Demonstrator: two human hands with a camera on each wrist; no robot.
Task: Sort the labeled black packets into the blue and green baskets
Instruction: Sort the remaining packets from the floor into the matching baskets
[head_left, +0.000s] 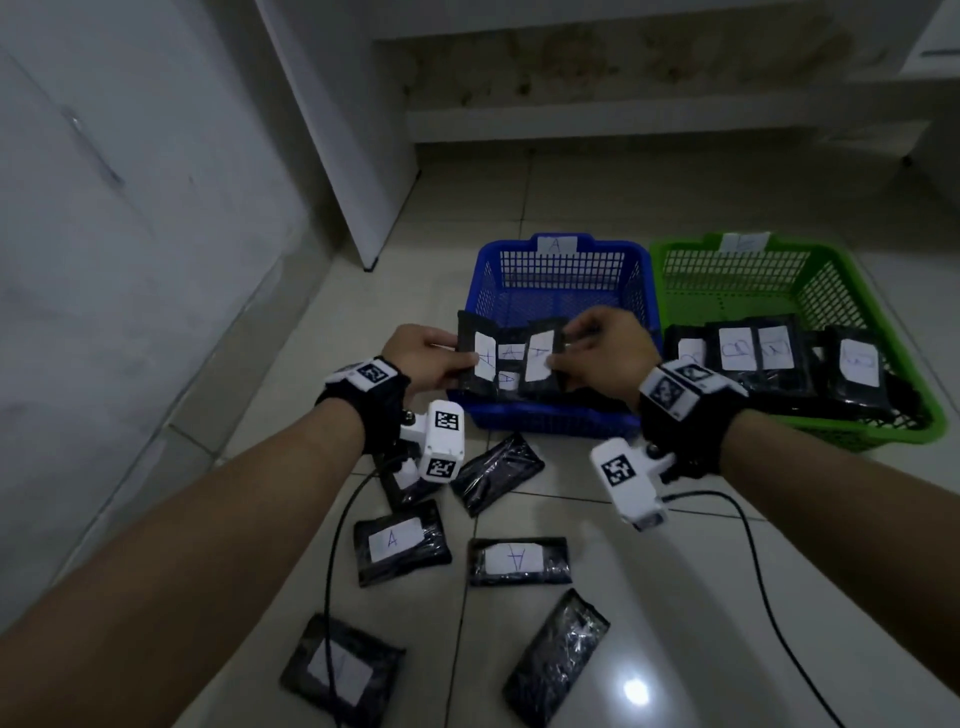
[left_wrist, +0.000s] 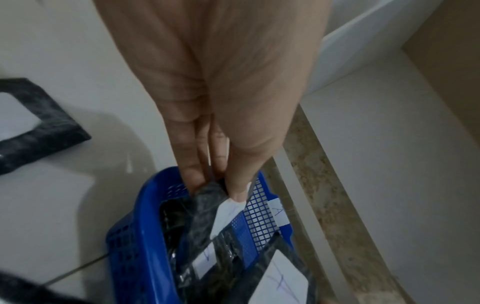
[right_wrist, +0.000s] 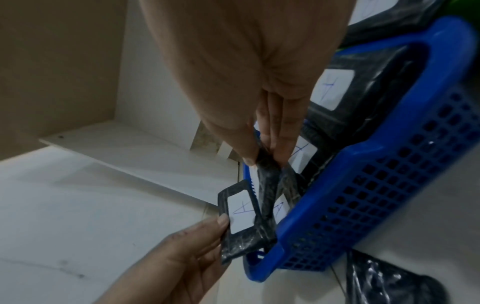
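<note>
Both hands hover over the near part of the blue basket (head_left: 561, 415), which has an "A" tag on its far wall. My left hand (head_left: 457, 359) pinches the edge of a black packet (head_left: 480, 358) with a white "A" label, thumb on top (left_wrist: 235, 191). In my right hand (head_left: 566, 353) a second "A" packet (head_left: 540, 358) is pinched by its edge (right_wrist: 267, 179). More "A" packets (head_left: 508, 366) lie in the blue basket below. The green basket (head_left: 878, 415) on the right holds several labelled packets (head_left: 737, 349).
Several black packets lie on the tiled floor in front of the baskets, some label-up with "A" (head_left: 400, 545) (head_left: 519, 561), others face-down (head_left: 496, 473) (head_left: 556, 654). Black cables (head_left: 332, 571) trail from both wrists. A white wall and panel stand to the left.
</note>
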